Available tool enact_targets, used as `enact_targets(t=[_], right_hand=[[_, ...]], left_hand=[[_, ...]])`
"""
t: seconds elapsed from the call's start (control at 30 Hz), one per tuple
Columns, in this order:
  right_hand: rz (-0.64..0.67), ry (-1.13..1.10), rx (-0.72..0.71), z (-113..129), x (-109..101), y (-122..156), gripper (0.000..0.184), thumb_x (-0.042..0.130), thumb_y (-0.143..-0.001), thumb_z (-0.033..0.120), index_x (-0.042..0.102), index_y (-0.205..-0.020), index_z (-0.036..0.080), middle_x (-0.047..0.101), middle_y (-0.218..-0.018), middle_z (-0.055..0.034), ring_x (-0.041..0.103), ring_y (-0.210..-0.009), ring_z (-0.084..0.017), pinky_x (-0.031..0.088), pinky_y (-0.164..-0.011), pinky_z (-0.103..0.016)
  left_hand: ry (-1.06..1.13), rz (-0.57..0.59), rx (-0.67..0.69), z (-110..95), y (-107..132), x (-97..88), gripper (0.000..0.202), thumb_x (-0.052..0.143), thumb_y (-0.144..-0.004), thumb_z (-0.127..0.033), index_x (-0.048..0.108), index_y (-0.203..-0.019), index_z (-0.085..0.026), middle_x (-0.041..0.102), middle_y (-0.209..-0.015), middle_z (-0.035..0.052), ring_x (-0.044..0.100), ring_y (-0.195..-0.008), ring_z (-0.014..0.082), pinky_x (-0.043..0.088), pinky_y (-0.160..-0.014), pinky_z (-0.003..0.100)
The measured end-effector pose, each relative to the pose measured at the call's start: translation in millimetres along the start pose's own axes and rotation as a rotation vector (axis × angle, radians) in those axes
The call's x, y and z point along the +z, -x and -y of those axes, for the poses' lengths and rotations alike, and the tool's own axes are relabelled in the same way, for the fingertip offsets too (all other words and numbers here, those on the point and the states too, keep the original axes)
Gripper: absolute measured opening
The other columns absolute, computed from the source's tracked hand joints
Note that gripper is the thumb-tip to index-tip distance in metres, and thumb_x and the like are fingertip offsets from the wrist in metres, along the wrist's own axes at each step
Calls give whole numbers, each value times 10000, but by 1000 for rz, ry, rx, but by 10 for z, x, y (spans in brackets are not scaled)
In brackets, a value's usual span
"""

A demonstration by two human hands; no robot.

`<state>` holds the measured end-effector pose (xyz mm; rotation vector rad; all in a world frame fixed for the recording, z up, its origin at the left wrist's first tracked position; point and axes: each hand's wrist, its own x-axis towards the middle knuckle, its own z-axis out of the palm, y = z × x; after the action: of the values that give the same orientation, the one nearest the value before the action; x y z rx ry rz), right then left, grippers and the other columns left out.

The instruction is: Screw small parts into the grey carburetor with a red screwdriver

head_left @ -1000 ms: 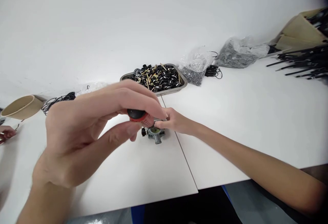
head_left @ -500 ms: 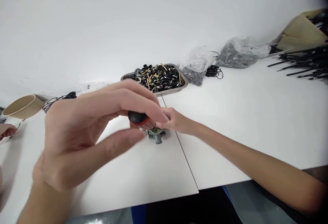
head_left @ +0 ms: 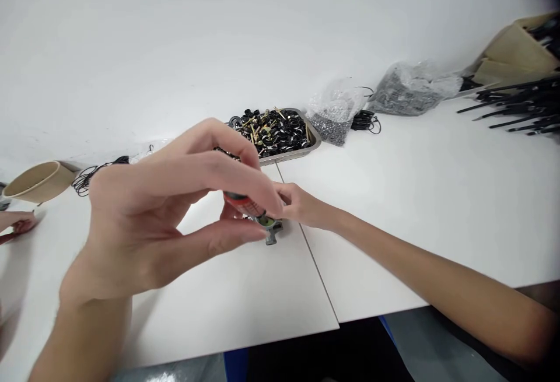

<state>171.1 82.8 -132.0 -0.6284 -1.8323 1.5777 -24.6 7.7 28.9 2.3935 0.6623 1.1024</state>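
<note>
My left hand (head_left: 175, 213) is curled around the red and black handle of a screwdriver (head_left: 245, 203), with the thumb below and the index finger above. The screwdriver points down at a small grey fitting with a greenish round middle (head_left: 272, 234), which lies on the white table. Its tip is too small to make out. Beyond it, my right hand (head_left: 295, 202) steadies the fitting from the right, fingers closed on its edge and partly hidden behind my left fingers.
Behind my hands stands a metal tray (head_left: 312, 144) of black and brass parts. Plastic bags of small parts (head_left: 335, 114) and a coil of black cable (head_left: 366, 121) lie to its right. Black rods (head_left: 520, 105) spill from a beige bin (head_left: 514, 55). At left are another bin (head_left: 39, 182) and another person's hand (head_left: 17, 223).
My left hand has turned around the screwdriver handle and shifted slightly right, its thumb now nearer the fitting. My right hand stays put. The other person's hand at left has moved slightly.
</note>
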Motion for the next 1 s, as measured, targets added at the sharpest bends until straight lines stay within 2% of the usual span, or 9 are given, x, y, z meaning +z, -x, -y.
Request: enact_targets(t=[0.1,0.2,0.3,0.4,0.5,0.6,0.7,0.8,1.0], right_hand=[[12,-7,-32,-8,-9,-7,293,687,-827,274,688,-1103,176,624,-1244,-93,626,-1063,-225,503,-933,-381],[13,-9,-30,-28,-13,-8,281,678,-842,287,691,-1100,177,665,-1140,-86,631,-1048,-227,509,-916,-376],[9,-7,-12,-24,-11,-9,300,697,-834,289,682,-1114,184,650,-1191,-84,629,-1060,-222,508,-933,-368],[15,2,-12,-3,-10,-14,305,707,-827,292,679,-1114,194,608,-1289,-76,611,-1102,-220,490,-973,-368],[-2,11,-27,4,-9,-13,289,696,-825,276,688,-1100,187,618,-1266,-75,618,-1072,-219,494,-958,-373],[-10,18,-24,-2,-8,-7,273,678,-837,270,694,-1092,173,654,-1169,-78,636,-1011,-213,513,-900,-358],[-3,16,-13,-3,-11,-6,298,700,-833,287,686,-1109,176,669,-1124,-79,637,-1013,-217,525,-859,-339],[15,28,-24,3,-15,-10,317,703,-839,290,675,-1138,190,636,-1226,-84,614,-1088,-221,511,-913,-349],[-25,19,-40,13,1,-8,236,680,-835,239,698,-1063,183,631,-1228,-79,622,-1079,-223,494,-964,-384]], left_hand=[[74,-80,9,-2,13,60,244,709,-761,-84,737,-988,-168,729,-859,37,670,-787,185,595,-531,299],[76,-85,-125,-50,52,57,259,648,-819,-119,724,-1057,-188,735,-929,52,692,-775,188,602,-506,286],[37,-30,-169,-88,51,25,162,646,-835,-160,742,-934,-245,727,-851,41,688,-843,205,634,-577,311],[24,-25,-77,-60,15,19,46,722,-786,-168,741,-812,-201,706,-737,33,663,-861,200,645,-622,319],[37,-58,10,-13,-1,20,164,728,-771,-121,749,-931,-150,730,-810,44,664,-790,175,605,-533,266],[68,-25,-78,-51,-12,11,264,654,-806,-90,733,-1038,-186,736,-909,50,687,-784,180,568,-469,243],[65,16,-140,-162,-74,19,240,595,-849,-118,745,-965,-266,723,-803,33,684,-802,193,564,-489,256],[38,21,-78,-209,-146,44,138,660,-842,-217,751,-911,-293,673,-618,18,659,-777,198,576,-539,290],[156,-22,-57,-71,-80,42,280,567,-904,-326,747,-1017,-144,720,-827,101,674,-780,197,582,-511,294]])
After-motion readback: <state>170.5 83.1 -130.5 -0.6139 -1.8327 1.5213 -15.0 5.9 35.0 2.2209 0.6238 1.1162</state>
